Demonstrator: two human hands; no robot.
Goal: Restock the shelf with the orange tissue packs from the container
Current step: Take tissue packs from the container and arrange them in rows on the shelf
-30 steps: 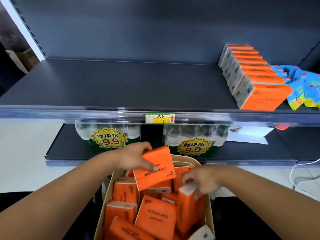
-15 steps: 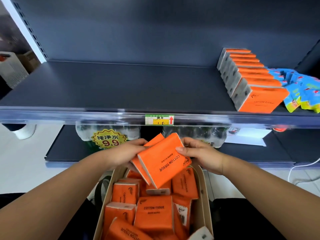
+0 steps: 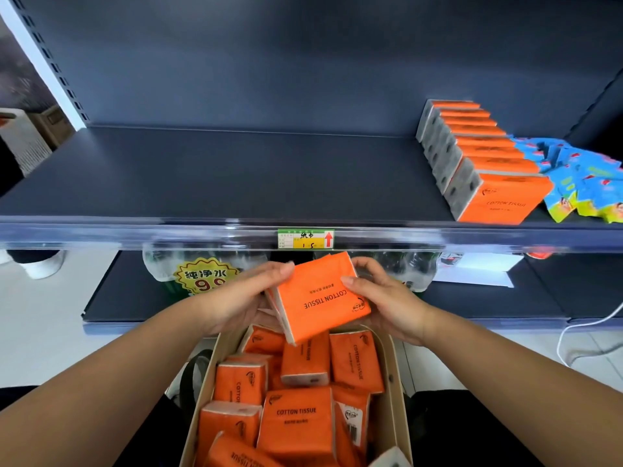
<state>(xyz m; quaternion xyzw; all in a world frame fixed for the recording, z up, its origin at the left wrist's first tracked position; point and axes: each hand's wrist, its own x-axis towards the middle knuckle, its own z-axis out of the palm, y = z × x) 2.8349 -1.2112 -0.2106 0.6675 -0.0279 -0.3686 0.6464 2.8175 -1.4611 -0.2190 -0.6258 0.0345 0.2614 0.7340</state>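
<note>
two tissue packs clamped between my left hand and right hand; lift level, stand them beside shelf row.

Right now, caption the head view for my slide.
The left hand and right hand grip orange tissue packs above the container, below the shelf with its row of packs.

The dark upper shelf carries a row of orange tissue packs standing on edge at its right end, running front to back, with a loose heap of blue sachets just beside them. A price label sits in its clear front rail. The lower shelf holds wrapped packs of bottled water and a white card.
</note>
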